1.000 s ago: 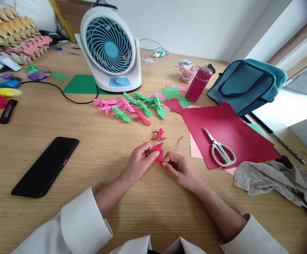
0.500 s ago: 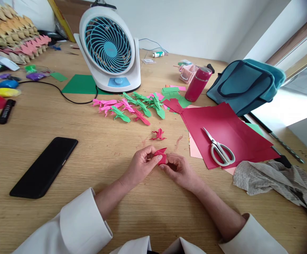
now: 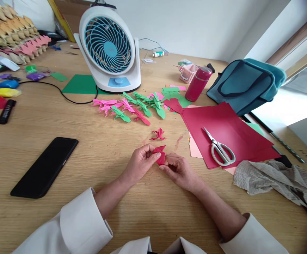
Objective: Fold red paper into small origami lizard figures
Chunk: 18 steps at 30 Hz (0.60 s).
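A small piece of folded red paper is pinched between the thumb and fingers of my left hand, a pointed flap sticking up at its top. My right hand has its fingers curled at the paper's lower right edge, thumb and forefinger closed on that corner. Just beyond the hands a small red origami figure with thin legs stands on the wooden table. Farther back lies a cluster of pink, green and red origami figures.
On the right, scissors lie on red paper sheets, near a crumpled cloth. Behind stand a red bottle, a teal bag and a fan. A black phone and a marker are on the left.
The folded red paper has turned slightly and shifted a little left in my fingers, showing more of its lower part. Everything else on the table is as before.
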Motion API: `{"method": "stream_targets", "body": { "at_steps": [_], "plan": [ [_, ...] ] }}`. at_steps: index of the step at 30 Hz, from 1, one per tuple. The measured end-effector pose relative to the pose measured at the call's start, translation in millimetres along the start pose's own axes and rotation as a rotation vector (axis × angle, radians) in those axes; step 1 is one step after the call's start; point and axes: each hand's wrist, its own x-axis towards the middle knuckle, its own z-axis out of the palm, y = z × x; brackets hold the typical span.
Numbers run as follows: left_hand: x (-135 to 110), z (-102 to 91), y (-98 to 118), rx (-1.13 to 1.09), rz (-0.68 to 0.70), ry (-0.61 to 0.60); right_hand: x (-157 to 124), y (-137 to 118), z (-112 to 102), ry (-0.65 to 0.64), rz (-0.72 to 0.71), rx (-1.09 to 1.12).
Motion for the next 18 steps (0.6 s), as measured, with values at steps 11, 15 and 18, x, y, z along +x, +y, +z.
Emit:
{"method": "stream_targets", "body": {
  "at_steps": [11, 15, 18],
  "plan": [
    [1.8, -2.5, -2.1, -0.075, -0.065, -0.102, -2.8, 2.5, -2.2, 0.152, 0.121, 0.262],
    [0.2, 0.6, -0.4, -0.115, -0.11, -0.14, -1.1, 0.7, -0.3, 0.285, 0.123, 0.422],
    [-1.7, 3.1, 3.5, -0.14, -0.135, -0.155, -2.0, -3.0, 4.0, 0.328, 0.137, 0.503]
  ]
}}
